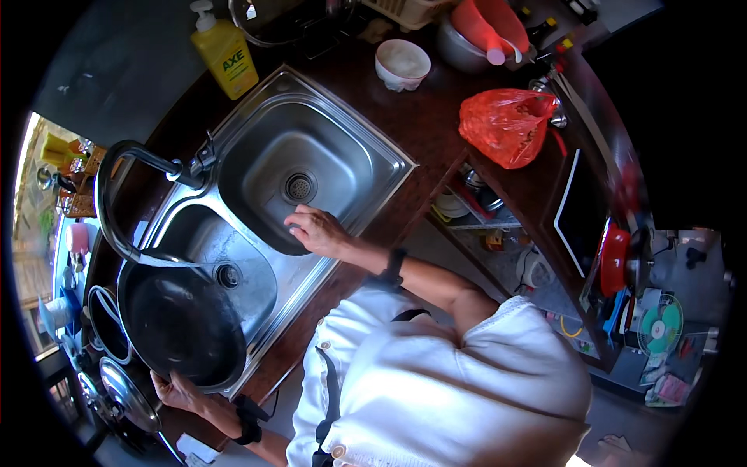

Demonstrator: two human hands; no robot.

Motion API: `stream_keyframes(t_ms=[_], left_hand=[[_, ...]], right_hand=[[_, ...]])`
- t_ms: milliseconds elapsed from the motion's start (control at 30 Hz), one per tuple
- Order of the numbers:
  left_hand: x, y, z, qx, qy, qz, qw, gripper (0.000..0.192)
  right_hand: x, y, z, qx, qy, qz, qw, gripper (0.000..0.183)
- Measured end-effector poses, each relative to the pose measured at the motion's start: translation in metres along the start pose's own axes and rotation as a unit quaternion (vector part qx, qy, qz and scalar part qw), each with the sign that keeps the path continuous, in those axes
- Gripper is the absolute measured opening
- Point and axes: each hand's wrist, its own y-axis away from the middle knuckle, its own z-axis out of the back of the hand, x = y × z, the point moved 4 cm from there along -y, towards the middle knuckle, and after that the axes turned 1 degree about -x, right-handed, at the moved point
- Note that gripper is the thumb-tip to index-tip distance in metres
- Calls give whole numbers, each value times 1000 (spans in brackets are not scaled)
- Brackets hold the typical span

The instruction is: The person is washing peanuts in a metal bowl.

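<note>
A black wok point(181, 321) is tilted over the smaller basin point(248, 292) of a stainless-steel double sink. My left hand point(175, 390) grips its rim on the near left side. From the curved chrome faucet point(104, 204), a stream of water point(175, 261) runs past the wok's far rim towards the drain point(227, 275). My right hand point(320, 231) hangs over the near edge of the larger basin point(344, 152), fingers loosely curled, with nothing visible in it. A round strainer point(299, 187) sits in that basin's drain.
A yellow soap pump bottle point(227, 61) stands behind the sink. On the counter are a white bowl point(402, 63), a red plastic bag point(505, 125) and a red plastic dipper point(487, 26) on a metal pot. Pot lids point(128, 391) lie left of the wok. An open cabinet point(484, 222) is at right.
</note>
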Motion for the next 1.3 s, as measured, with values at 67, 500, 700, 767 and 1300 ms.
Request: stream_keyframes(t_ms=[67,500,700,767,1300], left_hand=[[-16,7,-1,-39,-133,-99,985,25],[-46,17,-15,-23,-192,-202,960,24],[2,2,15,-91,62,16,994,21],[19,7,32,-110,180,90,973,27],[69,64,-35,11,379,370,848,34]], right_hand=[[1,0,-4,4,2,-4,1000,11],[3,-7,-10,41,6,62,997,11],[13,-15,-1,89,32,33,995,11],[17,-20,-8,128,40,36,990,12],[52,-27,-27,370,-250,-323,835,61]])
